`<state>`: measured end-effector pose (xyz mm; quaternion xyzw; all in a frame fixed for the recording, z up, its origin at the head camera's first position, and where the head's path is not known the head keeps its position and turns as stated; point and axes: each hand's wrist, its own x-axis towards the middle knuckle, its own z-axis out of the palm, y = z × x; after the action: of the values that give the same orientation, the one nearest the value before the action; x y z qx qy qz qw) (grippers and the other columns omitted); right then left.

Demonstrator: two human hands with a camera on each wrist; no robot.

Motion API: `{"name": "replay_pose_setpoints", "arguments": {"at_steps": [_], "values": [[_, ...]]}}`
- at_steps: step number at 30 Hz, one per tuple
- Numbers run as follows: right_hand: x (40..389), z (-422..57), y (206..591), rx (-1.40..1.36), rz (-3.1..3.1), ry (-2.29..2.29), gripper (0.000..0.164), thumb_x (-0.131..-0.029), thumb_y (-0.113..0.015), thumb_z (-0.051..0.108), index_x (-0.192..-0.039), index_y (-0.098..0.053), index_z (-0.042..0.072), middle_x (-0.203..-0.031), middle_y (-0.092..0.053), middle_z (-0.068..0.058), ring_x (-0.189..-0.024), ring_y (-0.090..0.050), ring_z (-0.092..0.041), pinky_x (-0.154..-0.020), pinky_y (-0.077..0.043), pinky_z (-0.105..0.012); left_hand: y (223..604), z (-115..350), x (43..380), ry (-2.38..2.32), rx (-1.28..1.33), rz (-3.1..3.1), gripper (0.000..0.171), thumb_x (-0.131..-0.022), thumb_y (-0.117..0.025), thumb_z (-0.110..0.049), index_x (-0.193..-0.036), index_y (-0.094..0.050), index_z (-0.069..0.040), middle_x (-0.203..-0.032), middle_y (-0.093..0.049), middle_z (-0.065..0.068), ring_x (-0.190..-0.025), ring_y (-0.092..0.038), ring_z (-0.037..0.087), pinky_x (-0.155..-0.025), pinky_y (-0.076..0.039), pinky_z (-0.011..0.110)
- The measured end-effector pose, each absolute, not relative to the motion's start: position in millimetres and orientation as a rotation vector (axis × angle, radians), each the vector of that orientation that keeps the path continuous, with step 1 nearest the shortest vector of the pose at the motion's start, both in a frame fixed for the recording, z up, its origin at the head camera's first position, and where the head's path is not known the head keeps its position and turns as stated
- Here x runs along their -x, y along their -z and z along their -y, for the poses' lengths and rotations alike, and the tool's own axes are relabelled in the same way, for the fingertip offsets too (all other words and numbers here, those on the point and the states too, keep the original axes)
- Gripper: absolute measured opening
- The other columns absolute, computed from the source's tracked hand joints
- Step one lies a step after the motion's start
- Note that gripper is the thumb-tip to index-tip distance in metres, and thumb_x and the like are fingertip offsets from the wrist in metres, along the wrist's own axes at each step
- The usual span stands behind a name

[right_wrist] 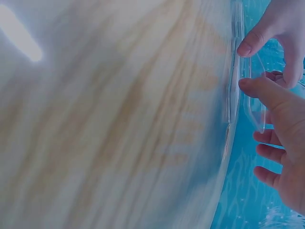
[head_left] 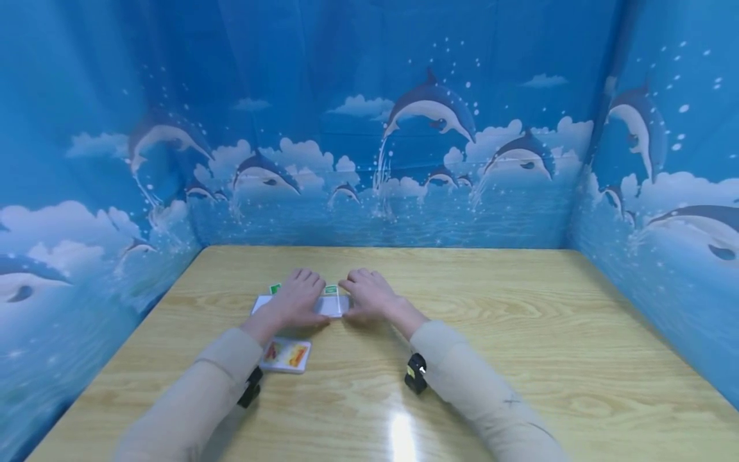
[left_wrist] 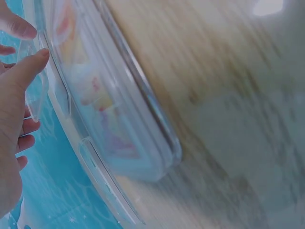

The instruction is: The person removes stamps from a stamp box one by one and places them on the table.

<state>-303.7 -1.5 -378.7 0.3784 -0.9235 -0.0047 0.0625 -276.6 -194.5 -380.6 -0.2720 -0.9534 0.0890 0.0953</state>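
Both hands hold a clear plastic box part [left_wrist: 35,98], perhaps a lid, tilted up from the table. My left hand [head_left: 297,298] pinches its left end, thumb on the near side and fingers behind. At its right end, my right hand [head_left: 369,294] grips it the same way, the two thumbs close together. Under and behind the left hand lies a flat pale clear case [head_left: 262,301]. Green-edged cards [head_left: 275,289] show just beyond the hands. Nearer the body sits a clear case with colourful picture cards [head_left: 286,355], touched by neither hand.
The wood-grain table [head_left: 519,333] stretches away to the right and front. A blue dolphin-print curtain [head_left: 369,128] stands along its back and sides. Dark wrist straps [head_left: 416,373] sit on both sleeves. Light glares off the tabletop near the front.
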Motion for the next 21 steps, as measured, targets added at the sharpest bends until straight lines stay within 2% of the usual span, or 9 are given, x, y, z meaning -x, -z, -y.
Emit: {"name": "replay_pose_setpoints", "arguments": {"at_steps": [7, 21], "values": [[305.2, 8.7, 380.4, -1.136, 2.828, 0.016, 0.065, -0.078, -0.069, 0.045, -0.133, -0.050, 0.015, -0.120, -0.052, -0.003, -0.109, -0.045, -0.018, -0.089, -0.040, -0.033, 381.1, 198.8, 278.6, -0.265, 0.810, 2.853, 0.073, -0.076, -0.063, -0.060, -0.118, -0.052, -0.001, -0.114, -0.054, 0.015, -0.109, -0.047, 0.030, -0.101, -0.033, 0.048], [306.3, 12.2, 383.2, -1.121, 2.912, -0.007, 0.068, -0.076, -0.070, 0.047, -0.132, -0.050, 0.016, -0.118, -0.052, -0.002, -0.102, -0.044, -0.016, -0.080, -0.040, -0.028, 381.1, 199.5, 281.0, -0.217, 0.825, 2.943, 0.068, -0.078, -0.064, -0.056, -0.118, -0.053, -0.002, -0.113, -0.053, 0.013, -0.109, -0.047, 0.029, -0.100, -0.034, 0.049]]}}
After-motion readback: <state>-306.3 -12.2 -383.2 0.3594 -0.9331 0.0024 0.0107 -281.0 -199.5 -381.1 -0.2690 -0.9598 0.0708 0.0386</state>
